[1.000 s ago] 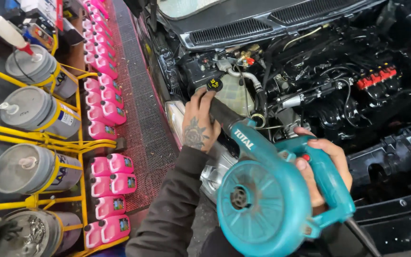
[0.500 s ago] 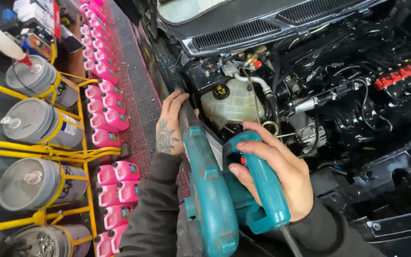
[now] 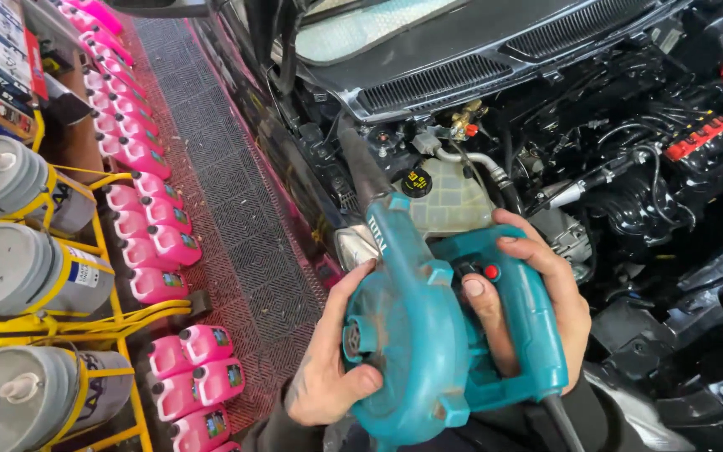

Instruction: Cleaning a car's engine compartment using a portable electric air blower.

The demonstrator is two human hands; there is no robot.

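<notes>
I hold a teal electric blower (image 3: 428,335) in both hands over the front left corner of an open engine bay. My right hand (image 3: 537,301) wraps its handle, thumb beside a small red button. My left hand (image 3: 328,360) cups the round fan housing from the left. The blower's black nozzle (image 3: 361,167) points up toward the back of the bay, next to a translucent coolant tank (image 3: 453,205) with a black and yellow cap. A black cord leaves the handle at the bottom edge.
The wet black engine (image 3: 629,192) with hoses and red connectors fills the right. Left of the car lies a dark grid floor mat (image 3: 236,209), rows of pink jugs (image 3: 156,243), and grey drums (image 3: 18,268) lying in a yellow rack.
The blower has swung from lying along the fender to pointing its nozzle toward the back of the bay. My left hand moved from the nozzle to the fan housing. The view shifted right.
</notes>
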